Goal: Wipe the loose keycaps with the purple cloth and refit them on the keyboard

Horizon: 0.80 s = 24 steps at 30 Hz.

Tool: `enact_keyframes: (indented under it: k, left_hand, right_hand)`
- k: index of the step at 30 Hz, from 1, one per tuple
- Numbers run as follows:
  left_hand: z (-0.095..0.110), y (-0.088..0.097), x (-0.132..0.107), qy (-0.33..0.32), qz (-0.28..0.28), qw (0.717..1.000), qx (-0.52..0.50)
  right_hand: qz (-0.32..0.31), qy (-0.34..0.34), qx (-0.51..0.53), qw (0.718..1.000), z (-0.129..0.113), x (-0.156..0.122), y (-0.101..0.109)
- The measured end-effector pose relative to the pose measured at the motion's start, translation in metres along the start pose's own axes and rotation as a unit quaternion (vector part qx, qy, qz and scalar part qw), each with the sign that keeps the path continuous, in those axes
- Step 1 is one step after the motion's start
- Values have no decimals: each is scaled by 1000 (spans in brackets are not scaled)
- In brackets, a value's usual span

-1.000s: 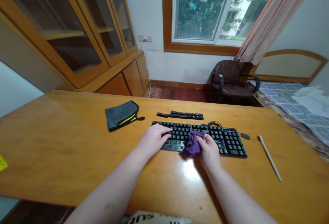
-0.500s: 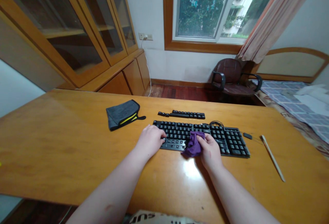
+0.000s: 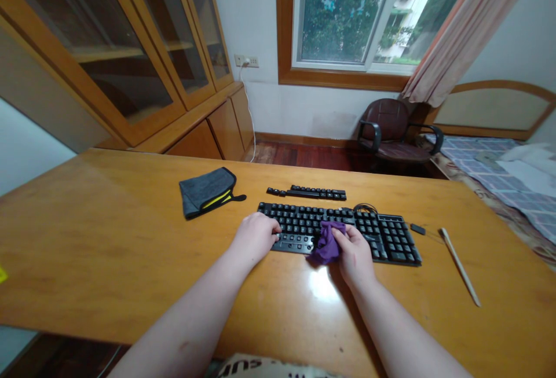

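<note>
A black keyboard (image 3: 299, 221) lies across the table in front of me. Its two lowest rows at the left are bare of keycaps. My left hand (image 3: 256, 236) grips its left end, thumb over the bare rows and the other fingers mostly hidden. In my right hand (image 3: 356, 253) a crumpled purple cloth (image 3: 329, 243) is pinched between thumb and fingers, resting on the keyboard's lower middle edge. Behind the keyboard, several loose black keycaps (image 3: 317, 193) are lined up in short rows.
A folded grey cloth (image 3: 206, 191) with yellow lining lies at the left. To the right are a small dark rectangular piece (image 3: 417, 229) and a thin pale stick-like tool (image 3: 460, 268). The keyboard's coiled cable (image 3: 365, 208) sits behind it. A chair (image 3: 386, 129) stands beyond the table (image 3: 108, 250).
Both hands, the purple cloth and the keyboard hold nearly the same places. The view has shifted very slightly, showing more of a yellow item at the left edge.
</note>
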State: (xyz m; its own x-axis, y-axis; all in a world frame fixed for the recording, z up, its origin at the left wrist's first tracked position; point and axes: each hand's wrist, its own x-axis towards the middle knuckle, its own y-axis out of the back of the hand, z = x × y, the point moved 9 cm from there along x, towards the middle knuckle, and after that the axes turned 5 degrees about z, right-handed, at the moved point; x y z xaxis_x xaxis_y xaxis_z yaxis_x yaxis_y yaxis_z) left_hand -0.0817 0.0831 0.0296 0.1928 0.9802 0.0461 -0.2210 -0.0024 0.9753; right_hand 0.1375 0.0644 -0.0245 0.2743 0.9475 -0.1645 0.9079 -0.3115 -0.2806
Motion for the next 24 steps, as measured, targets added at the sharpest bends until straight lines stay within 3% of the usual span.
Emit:
enact_keyframes:
  k: [7, 14, 24]
  left_hand:
    - [1, -2, 0, 5, -6, 1000, 10]
    - [21, 10, -6, -32, 14, 998, 53]
    - [22, -4, -11, -30, -2, 999, 39]
  right_hand:
    - [-7, 1, -3, 1000, 0, -1, -2]
    - [-2, 3, -4, 1000, -1, -1, -1]
    - [-6, -6, -4, 1000, 1, -2, -2]
